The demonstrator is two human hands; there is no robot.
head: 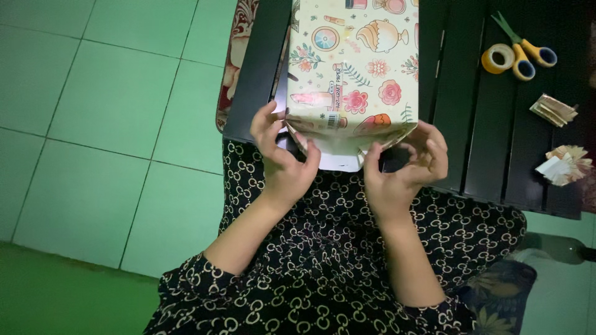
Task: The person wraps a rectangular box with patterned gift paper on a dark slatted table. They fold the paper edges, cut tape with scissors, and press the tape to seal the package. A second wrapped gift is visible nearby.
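**Fingers pinch the near end of a wrapped parcel**

Fingers of the left hand (282, 155) curl narrowly round the left corner flap of the wrapped parcel (354, 68); the right hand (403, 164) pinches the right flap the same way. The parcel lies on the dark slatted table (472, 124), its near end overhanging the edge above the lap. Green floor tiles (112, 124) leave open room to the left. Both wrists are bent upward, palms facing inward. To the right, well apart, lie scissors (528, 53), a tape roll (498, 59) and paper scraps (562, 164). The parcel's far end is cut off; the white patch under the flaps is perhaps a box.
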